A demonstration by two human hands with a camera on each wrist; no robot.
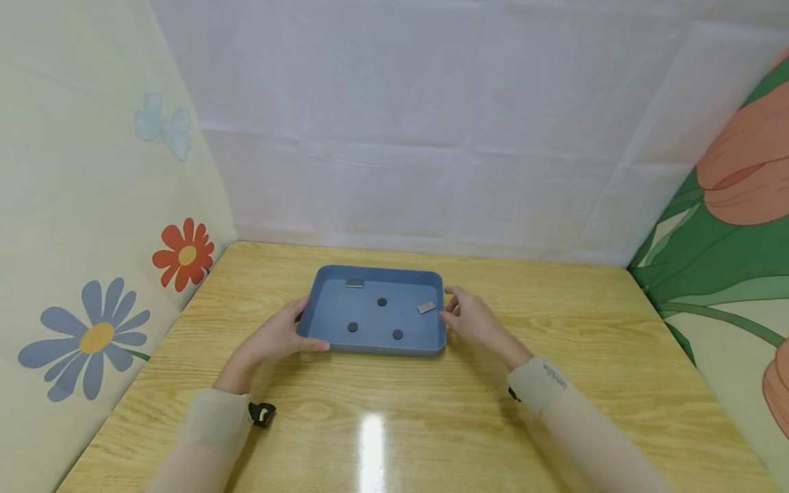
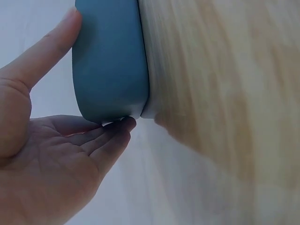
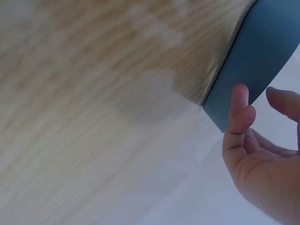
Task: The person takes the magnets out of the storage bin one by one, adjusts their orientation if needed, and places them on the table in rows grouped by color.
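A shallow blue tray (image 1: 370,347) sits on the wooden table. Three small dark discs (image 1: 382,302) and two small flat grey rectangular pieces (image 1: 427,307) lie apart from one another inside it. My left hand (image 1: 286,333) holds the tray's near left corner. In the left wrist view, the thumb (image 2: 56,47) lies against one wall, and the fingers (image 2: 105,145) bend against the adjoining side. My right hand (image 1: 474,318) is at the tray's right wall with loosely bent fingers (image 3: 241,117). Whether those fingertips touch the wall I cannot tell.
The wooden table (image 1: 382,418) reaches back to a white cloth wall (image 1: 394,171). Flower-printed panels (image 1: 68,226) stand along its left and right sides. A black strap piece (image 1: 262,414) shows at the left sleeve cuff.
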